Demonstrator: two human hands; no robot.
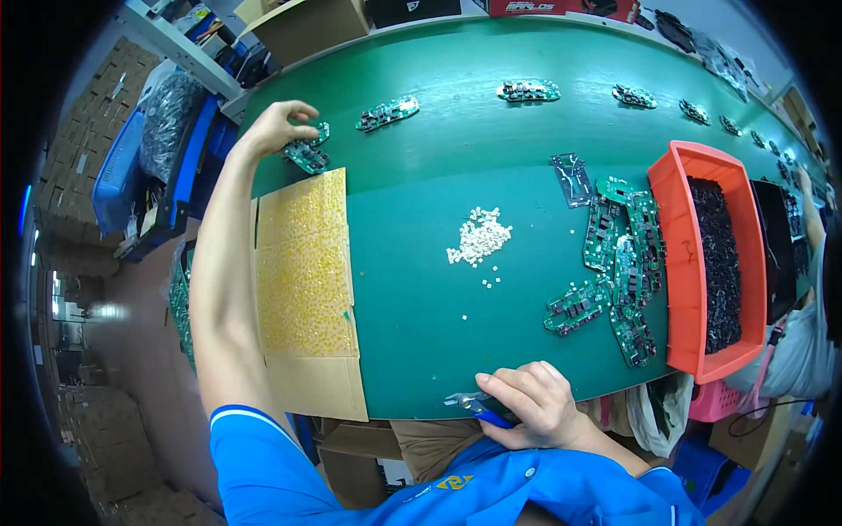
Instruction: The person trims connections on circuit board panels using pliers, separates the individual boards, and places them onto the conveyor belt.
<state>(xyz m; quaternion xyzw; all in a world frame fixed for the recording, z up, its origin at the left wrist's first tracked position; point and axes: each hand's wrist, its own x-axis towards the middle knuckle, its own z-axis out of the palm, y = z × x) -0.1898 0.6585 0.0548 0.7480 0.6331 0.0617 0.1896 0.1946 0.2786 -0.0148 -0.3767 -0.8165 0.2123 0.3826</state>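
Observation:
My left hand [279, 129] is stretched to the far left of the green table, its fingers curved and apart. Directly beneath it lies a green circuit board [307, 158] with dark parts, and part of another board [322, 133] shows beside the fingertips. I see nothing clearly gripped in that hand. At the table's near edge, my right hand [537, 405] is closed around the blue handles of small side cutters [474, 405], whose metal jaws point left. A pile of small white connector-like pieces [481, 235] sits mid-table, with several strays nearby. More circuit boards [624, 263] are heaped to its right.
A yellow-dotted cardboard sheet [303, 263] lies at the left. An orange bin [687, 289] of small black parts stands right. A dark board [573, 180] lies near the heap. Boards [529, 90] form a row along the far side. Another person's arm [811, 206] reaches in far right.

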